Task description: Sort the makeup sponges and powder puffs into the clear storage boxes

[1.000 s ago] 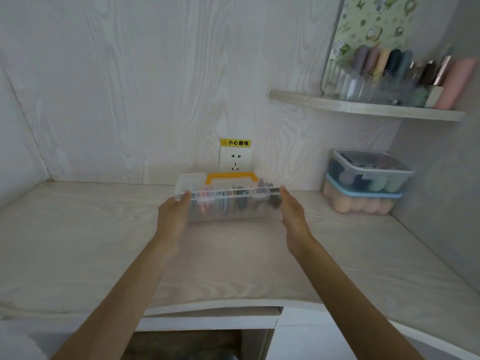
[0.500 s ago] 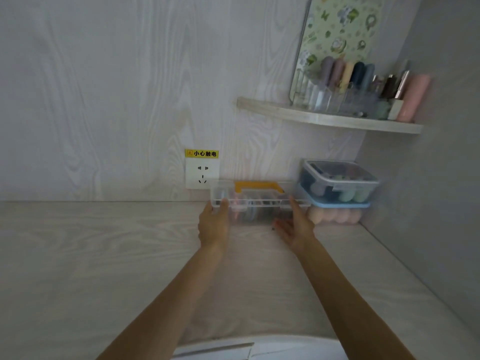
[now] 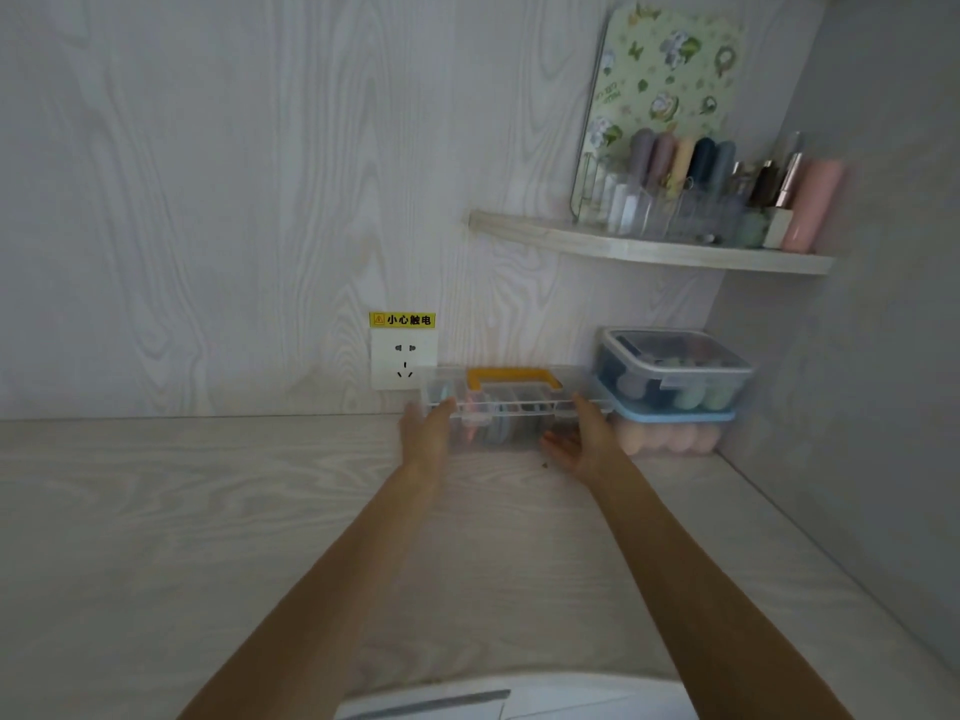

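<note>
A clear storage box with an orange handle [image 3: 511, 379] stands on the desk against the back wall, with powder puffs upright inside it in several colours. My left hand [image 3: 426, 433] lies flat against its left end. My right hand [image 3: 582, 441] is at its right end, palm open and fingers straight. Right beside it is a stack of two lidded boxes: the upper clear box [image 3: 675, 374] holds dark and green sponges, the lower blue-lidded box [image 3: 670, 439] holds peach sponges.
A wall socket [image 3: 402, 358] with a yellow warning label sits just left of the handled box. A corner shelf [image 3: 649, 249] above carries a mirror, brushes and bottles. The grey side wall [image 3: 857, 407] closes the desk on the right.
Both hands carried the handled box from the middle of the desk back and to the right, up against the wall beside the stacked boxes. My right palm has turned more open.
</note>
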Demonstrator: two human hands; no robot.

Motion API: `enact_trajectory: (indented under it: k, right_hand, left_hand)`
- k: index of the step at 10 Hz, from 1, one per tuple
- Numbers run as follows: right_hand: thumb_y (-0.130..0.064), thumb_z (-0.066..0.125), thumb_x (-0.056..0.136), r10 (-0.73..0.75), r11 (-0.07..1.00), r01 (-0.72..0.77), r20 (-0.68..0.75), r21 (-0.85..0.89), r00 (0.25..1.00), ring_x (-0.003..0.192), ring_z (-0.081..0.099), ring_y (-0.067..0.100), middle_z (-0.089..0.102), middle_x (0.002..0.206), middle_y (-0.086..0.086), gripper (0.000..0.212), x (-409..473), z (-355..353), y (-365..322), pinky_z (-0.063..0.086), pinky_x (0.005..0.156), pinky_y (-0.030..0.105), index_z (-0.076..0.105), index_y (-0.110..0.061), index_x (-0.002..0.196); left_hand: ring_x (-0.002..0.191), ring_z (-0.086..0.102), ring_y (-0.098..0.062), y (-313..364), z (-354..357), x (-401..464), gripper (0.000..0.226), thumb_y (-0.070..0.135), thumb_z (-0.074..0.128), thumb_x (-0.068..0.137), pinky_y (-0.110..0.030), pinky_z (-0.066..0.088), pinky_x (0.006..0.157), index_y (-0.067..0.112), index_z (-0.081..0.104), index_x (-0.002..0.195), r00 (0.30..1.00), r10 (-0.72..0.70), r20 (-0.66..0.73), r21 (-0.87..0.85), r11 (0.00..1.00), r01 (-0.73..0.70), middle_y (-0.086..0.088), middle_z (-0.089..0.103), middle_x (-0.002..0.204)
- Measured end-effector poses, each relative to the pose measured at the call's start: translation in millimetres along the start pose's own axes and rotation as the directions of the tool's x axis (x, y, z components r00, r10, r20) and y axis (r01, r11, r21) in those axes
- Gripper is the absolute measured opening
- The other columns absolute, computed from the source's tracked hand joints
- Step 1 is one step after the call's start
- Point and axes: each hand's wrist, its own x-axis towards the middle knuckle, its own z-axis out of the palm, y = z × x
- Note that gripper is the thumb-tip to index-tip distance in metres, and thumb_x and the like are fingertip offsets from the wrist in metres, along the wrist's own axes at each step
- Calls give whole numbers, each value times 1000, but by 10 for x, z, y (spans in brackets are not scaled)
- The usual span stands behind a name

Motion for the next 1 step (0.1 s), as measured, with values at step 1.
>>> enact_trajectory:
  k: [1]
  right_hand:
    - [-26, 58, 92, 73, 997, -76, 109, 26, 991, 81, 61, 25, 62, 98, 16, 24, -177, -122, -142, 58, 67, 34, 58, -6, 105]
  left_hand:
    - [143, 16, -23, -20, -71, -219, 74, 37, 57, 89, -41, 23, 114, 18, 17, 149, 989, 93, -113, -19, 995, -96, -3, 8, 157]
